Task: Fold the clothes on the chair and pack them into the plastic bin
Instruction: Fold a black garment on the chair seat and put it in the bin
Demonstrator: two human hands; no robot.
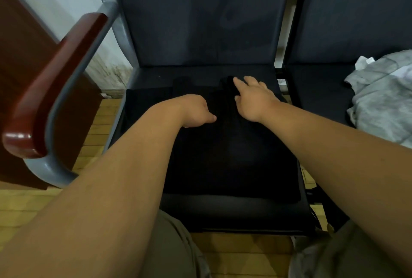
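Black garment, one, left hand, right hand

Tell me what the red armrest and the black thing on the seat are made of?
The armrest looks like varnished reddish-brown wood: smooth, with a glossy highlight at its end. The black garment looks like soft matte cloth: it lies flat without shine; which fabric is too dark to tell.

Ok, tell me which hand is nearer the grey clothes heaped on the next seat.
Right. The right hand rests on the black garment, closer to the grey clothes at its right; the left hand lies farther left on the same garment.
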